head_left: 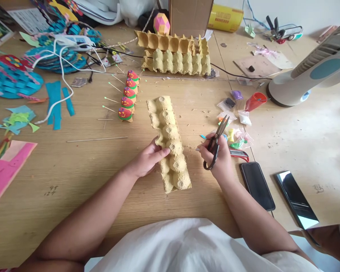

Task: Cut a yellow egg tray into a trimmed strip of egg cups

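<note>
A long strip of yellow egg carton (170, 139) lies bumps-up on the wooden table (73, 173) in front of me. My left hand (149, 158) grips its left edge near the middle, fingers curled onto it. My right hand (218, 160) is closed on black scissors (217, 141), blades pointing up and away, just right of the strip and not touching it.
More egg cartons (175, 53) stand at the back. A row of painted carton figures (127, 96) with pins sits left of the strip. Small bags (235, 124), a red cup (255, 101), a utility knife (239, 153), two phones (257, 185) and a fan (314, 71) lie right. Paper crafts (14, 81) fill the left.
</note>
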### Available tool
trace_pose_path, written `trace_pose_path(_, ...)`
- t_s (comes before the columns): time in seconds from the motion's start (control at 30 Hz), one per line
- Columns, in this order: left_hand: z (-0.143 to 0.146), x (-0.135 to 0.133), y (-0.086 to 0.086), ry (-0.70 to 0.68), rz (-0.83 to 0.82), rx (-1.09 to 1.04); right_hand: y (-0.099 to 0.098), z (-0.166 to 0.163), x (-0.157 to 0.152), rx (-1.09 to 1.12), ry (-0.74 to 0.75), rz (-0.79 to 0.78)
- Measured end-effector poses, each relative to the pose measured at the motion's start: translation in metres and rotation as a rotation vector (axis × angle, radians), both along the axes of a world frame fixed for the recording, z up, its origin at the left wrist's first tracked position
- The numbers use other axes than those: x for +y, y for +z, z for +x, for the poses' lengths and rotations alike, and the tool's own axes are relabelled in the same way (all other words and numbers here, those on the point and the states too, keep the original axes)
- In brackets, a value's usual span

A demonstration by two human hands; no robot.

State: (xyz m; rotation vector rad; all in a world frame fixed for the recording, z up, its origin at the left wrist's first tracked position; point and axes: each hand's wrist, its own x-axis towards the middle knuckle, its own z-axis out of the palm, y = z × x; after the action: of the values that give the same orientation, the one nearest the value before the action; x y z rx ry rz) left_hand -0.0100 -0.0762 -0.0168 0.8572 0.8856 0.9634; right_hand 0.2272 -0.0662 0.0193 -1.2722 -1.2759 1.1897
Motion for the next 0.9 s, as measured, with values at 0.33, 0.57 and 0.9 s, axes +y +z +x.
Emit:
trace_pose_path(0.33,0.003,0.000,0.007,0.016,-0.006,-0.046,-0.016,-0.005,-0.003,0.014,0.245,-0.082)
trace_pose_path(0.57,-0.002,-0.001,-0.002,0.060,0.058,-0.041,-0.009,-0.004,-0.004,-0.071,0.258,-0.064)
trace_pose_path(0.9,0.001,-0.001,0.018,0.072,-0.101,-0.236,-0.013,-0.004,-0.012,-0.441,0.430,0.162)
